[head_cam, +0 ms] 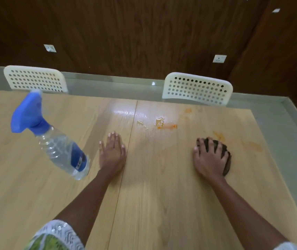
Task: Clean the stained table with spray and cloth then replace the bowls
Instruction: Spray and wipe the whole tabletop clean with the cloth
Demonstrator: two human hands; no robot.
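Her right hand (209, 156), fingers spread, presses a dark cloth (227, 165) onto the worktop (162, 195) near orange stains (167, 126). The left hand (112, 150) lies flat and open beside the spray bottle (54, 139).

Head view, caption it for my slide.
Right hand presses dark cloth near orange stains; spray bottle stands by.
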